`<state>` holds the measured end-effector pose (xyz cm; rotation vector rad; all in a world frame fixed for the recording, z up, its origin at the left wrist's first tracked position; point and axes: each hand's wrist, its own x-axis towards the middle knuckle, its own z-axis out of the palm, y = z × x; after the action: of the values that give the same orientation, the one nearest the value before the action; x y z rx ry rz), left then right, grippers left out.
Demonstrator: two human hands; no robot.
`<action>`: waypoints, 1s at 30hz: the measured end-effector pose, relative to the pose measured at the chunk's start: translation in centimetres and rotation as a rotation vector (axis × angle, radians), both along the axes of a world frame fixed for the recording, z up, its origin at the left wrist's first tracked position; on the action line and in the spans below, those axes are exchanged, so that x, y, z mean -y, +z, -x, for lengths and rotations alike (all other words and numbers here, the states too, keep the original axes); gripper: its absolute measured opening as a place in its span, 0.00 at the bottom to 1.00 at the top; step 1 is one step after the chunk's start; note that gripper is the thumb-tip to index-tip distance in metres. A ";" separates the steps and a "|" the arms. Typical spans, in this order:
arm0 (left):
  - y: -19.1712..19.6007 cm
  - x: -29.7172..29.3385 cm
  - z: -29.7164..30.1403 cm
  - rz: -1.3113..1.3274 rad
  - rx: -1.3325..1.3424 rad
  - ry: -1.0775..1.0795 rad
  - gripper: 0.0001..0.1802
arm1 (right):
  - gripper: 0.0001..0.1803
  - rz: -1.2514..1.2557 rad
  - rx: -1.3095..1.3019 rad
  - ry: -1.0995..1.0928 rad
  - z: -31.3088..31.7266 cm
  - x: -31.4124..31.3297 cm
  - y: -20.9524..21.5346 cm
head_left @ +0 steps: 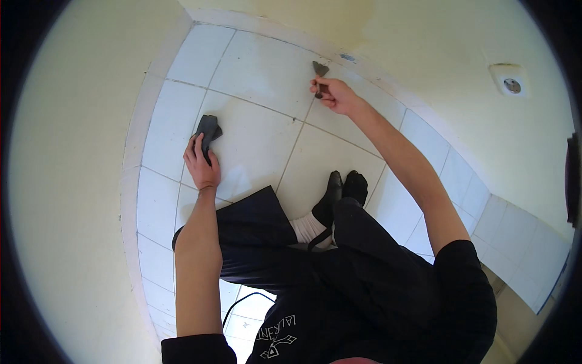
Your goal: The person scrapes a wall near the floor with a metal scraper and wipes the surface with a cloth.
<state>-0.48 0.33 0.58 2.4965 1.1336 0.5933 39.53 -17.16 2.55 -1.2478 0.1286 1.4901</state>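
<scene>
Head view.
- Scraper with flat, flared grey blade [321, 68]: clamped in the right hand's [336, 94] grip; blade just beside the far wall's foot.
- Dark grey, folded, soft-looking bundle [209, 126], material uncertain: over the left-side floor, its lower end clamped between the left hand's [202, 165] fingers and thumb.
- Floor of glossy white square tiles [254, 73]: straight dark grout lines.
- Black short-sleeved fabric shirt [388, 327]: small white lettering and line motif on the chest.
- Round socket in pale square plate [512, 86]: on the right-hand wall.
- Edges: pale, worn skirting strip [159, 68] bounds the floor left and far; tile spans between both hands.
</scene>
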 end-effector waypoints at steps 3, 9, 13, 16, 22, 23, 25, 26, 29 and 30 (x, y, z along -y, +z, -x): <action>-0.1 0.1 -0.3 0.017 0.004 -0.010 0.31 | 0.11 -0.042 -0.041 -0.130 -2.5 -0.3 0.1; 0.1 -0.2 0.6 0.009 -0.004 0.010 0.31 | 0.10 -0.045 -0.032 -0.032 -0.3 -1.2 1.4; 0.4 0.2 -0.3 0.025 0.006 0.005 0.31 | 0.08 -0.075 -0.173 -0.040 -1.3 -0.3 1.1; 0.6 0.3 -0.3 0.035 0.007 0.021 0.31 | 0.07 0.014 -0.009 -0.117 -1.5 -0.6 1.3; 0.4 0.0 0.4 0.049 0.038 0.024 0.32 | 0.08 -0.044 -0.001 0.032 -1.5 0.5 1.1; 0.5 0.1 0.3 0.054 0.042 0.022 0.33 | 0.09 -0.026 0.014 0.014 -1.8 0.9 0.6; 0.4 -0.3 0.9 0.046 0.064 0.016 0.32 | 0.09 -0.003 0.052 -0.012 -1.6 0.8 0.0; 0.5 -0.2 1.0 0.050 0.077 0.017 0.32 | 0.09 -0.038 0.066 0.017 -1.4 0.9 0.2; 0.4 -0.4 -0.2 0.045 0.081 -0.018 0.33 | 0.08 -0.048 0.134 0.109 -1.9 2.2 1.4; 0.4 0.1 -0.9 0.070 0.099 -0.024 0.33 | 0.08 -0.028 0.174 0.112 -1.5 2.8 1.6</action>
<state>0.42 0.21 1.02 2.3906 1.0685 0.6519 41.01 -19.99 4.12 -1.3738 -0.0785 1.4658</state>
